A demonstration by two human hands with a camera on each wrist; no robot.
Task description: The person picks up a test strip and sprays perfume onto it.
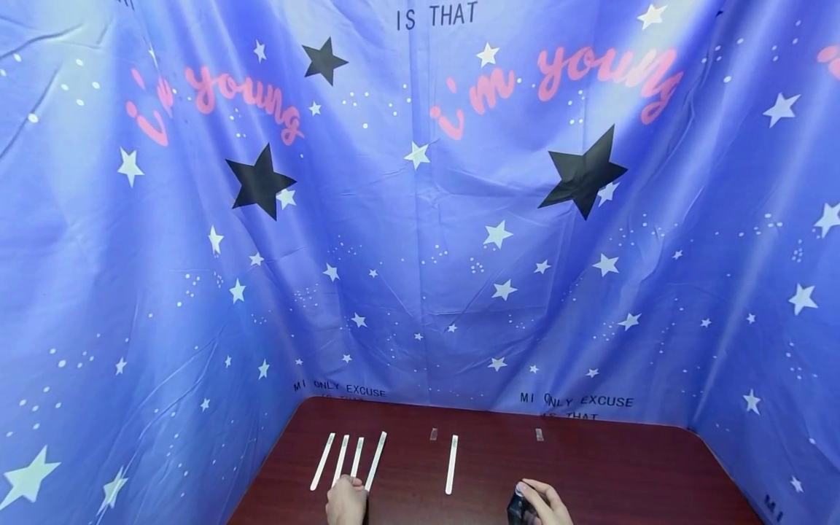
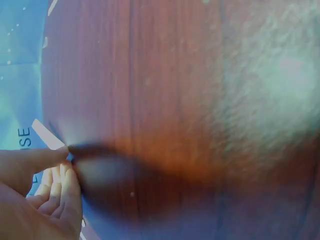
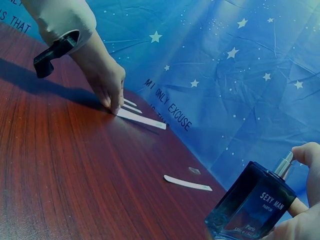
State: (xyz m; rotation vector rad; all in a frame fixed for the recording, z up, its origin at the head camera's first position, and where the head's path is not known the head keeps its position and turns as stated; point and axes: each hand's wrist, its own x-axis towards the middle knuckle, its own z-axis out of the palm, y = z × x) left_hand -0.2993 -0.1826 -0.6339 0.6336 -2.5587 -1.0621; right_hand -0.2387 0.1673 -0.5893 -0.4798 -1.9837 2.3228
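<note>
My left hand [image 1: 348, 502] pinches the near end of a white paper test strip [image 1: 375, 461] between thumb and fingers. The strip's far part [image 2: 47, 134] sticks out past the fingertips in the left wrist view, and in the right wrist view it slants just above or on the table. Beyond that hand lie several similar strips [image 1: 321, 462], side by side. My right hand [image 1: 550, 503] holds a dark glass perfume bottle [image 3: 255, 200], tilted, labelled "SEXY MAN". One finger of it rests on the silver spray top [image 3: 284, 165]. The bottle's lower part is cut off in the head view.
Another white strip [image 1: 451, 464] lies alone on the dark red wooden table [image 1: 604, 467], between the hands. Two small clear pieces [image 1: 434, 434] lie near the back edge. A blue star-printed curtain [image 1: 420, 255] encloses the table at the back and sides.
</note>
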